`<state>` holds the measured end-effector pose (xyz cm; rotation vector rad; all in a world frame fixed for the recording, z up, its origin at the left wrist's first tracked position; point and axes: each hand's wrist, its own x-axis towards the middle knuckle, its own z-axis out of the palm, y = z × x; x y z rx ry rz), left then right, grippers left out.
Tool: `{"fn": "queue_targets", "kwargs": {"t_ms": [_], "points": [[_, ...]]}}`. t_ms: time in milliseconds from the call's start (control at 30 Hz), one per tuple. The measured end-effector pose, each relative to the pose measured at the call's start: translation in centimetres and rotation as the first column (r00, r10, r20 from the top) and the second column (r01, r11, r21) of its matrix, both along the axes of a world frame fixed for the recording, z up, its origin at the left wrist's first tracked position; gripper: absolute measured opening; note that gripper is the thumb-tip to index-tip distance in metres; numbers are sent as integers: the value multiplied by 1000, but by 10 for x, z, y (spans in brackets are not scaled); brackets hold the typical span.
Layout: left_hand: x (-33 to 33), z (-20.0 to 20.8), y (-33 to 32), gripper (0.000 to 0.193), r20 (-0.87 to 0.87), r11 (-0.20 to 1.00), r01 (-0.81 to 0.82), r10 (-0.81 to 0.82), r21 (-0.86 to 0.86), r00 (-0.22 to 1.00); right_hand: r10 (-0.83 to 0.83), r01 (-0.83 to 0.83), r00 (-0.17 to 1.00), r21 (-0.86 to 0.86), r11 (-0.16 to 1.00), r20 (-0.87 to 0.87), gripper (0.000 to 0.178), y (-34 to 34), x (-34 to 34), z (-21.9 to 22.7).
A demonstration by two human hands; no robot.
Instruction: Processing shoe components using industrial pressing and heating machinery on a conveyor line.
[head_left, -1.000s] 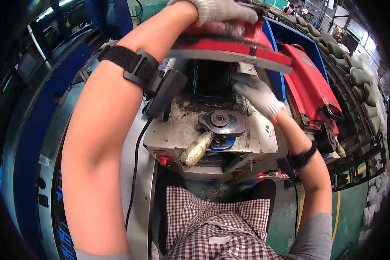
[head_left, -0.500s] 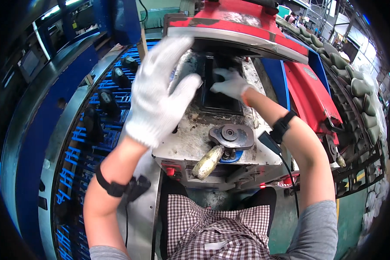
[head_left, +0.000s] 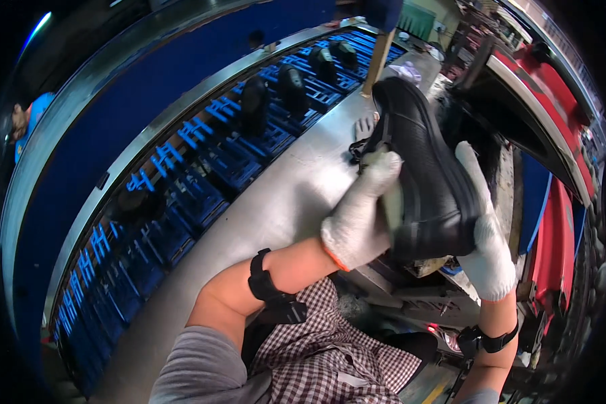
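A black shoe (head_left: 427, 155) is held up in front of me, tilted, over the edge between the metal ledge and the machine. My left hand (head_left: 363, 209), in a white knitted glove, is closed at the shoe's left side, near its opening and a dark strip of lace or strap. My right hand (head_left: 486, 239), gloved the same way, presses against the shoe's right side, thumb and fingers running along it. Part of the fingers of both hands is hidden by the shoe.
Along the left runs a rack of blue bars (head_left: 192, 131) carrying several dark shoes (head_left: 291, 86). A metal ledge (head_left: 262, 202) lies beside it. At right stands a machine with a raised red lid (head_left: 552, 87). Another person (head_left: 30, 121) in blue shows at the far left.
My view has turned left. Both hands have left the machine's black cavity area, where the left hung open in the air and the right reached in; both now hold the black shoe.
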<state>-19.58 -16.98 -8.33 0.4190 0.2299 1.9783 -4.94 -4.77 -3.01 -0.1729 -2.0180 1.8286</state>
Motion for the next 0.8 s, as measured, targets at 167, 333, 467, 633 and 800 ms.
{"fn": "queue_targets", "kwargs": {"t_ms": [167, 333, 467, 633, 800], "points": [[-60, -19, -51, 38, 2, 935, -232, 241, -268, 970, -144, 104, 988, 443, 891, 58, 115, -20, 16, 16], [-189, -82, -97, 30, -433, 540, -595, 408, -595, 804, -467, 529, 846, 525, 666, -259, 93, 24, 92, 6], [-264, -107, -108, 71, -793, 54, -872, 391, -487, 467, -654, 713, 693, 420, 561, -302, 73, 38, 107, 0], [-368, -168, -155, 95, -931, -227, -948, -237, -225, 278, -662, 718, 693, 344, 605, -284, 62, 40, 82, -6], [-344, -174, -154, 85, -923, -26, -963, -278, -269, 266, -703, 677, 674, 571, 463, -229, 64, 32, 82, -24]]}}
